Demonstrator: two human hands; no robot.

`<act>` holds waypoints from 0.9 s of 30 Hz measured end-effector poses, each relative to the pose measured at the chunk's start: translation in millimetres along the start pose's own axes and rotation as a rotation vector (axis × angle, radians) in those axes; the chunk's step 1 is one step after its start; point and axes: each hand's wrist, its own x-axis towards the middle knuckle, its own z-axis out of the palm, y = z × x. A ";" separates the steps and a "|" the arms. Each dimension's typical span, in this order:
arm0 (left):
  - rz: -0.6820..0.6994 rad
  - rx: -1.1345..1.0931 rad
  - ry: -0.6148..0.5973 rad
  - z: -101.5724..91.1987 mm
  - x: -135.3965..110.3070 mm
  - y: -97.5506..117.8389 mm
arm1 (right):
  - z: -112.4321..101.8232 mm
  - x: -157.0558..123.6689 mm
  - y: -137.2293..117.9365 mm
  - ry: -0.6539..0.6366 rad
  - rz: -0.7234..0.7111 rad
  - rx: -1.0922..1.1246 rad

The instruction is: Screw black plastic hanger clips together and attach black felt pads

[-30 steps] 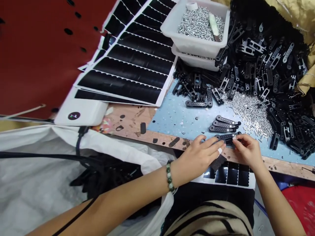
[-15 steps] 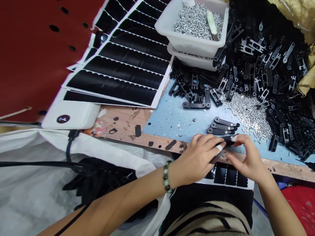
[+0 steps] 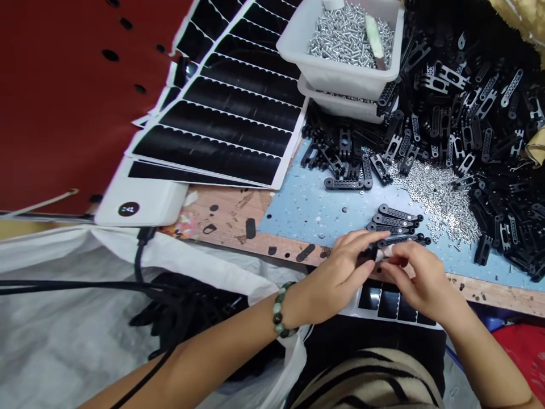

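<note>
My left hand (image 3: 336, 272), with a green bead bracelet at its wrist, is closed around a small black plastic part (image 3: 367, 254) over the table's front edge. Close beside it, my right hand (image 3: 415, 272) is bent, thumb and forefinger drawn together at the part. White wrapping shows where the fingertips meet; whatever the right fingers pinch is hidden. Just behind the hands, several black plastic links (image 3: 394, 221) lie side by side on the blue sheet (image 3: 306, 213). Further back is a pile of loose small screws and nuts (image 3: 443, 193).
A white tub of screws (image 3: 340, 76) stands at the back on another tub (image 3: 340, 105). Many black plastic parts (image 3: 460, 125) are heaped at right. Sheets of black stickers (image 3: 221, 108) and a white box-shaped device (image 3: 136, 196) with a cable lie at left.
The hands have lifted slightly toward me, and a black part now shows in the left fingers. The link that was under the hands lies uncovered beside the others. The view has shifted slightly.
</note>
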 end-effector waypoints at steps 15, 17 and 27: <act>0.214 0.569 0.039 17.3 -11.6 -15.3 | 5.6 1.6 39.5 0.212 0.547 0.194; 0.211 0.583 0.033 16.6 -11.4 -14.8 | 7.1 0.5 41.1 0.227 0.591 0.267; 0.207 0.593 0.012 14.9 -10.7 -14.2 | 9.6 -1.1 44.5 0.244 0.580 0.264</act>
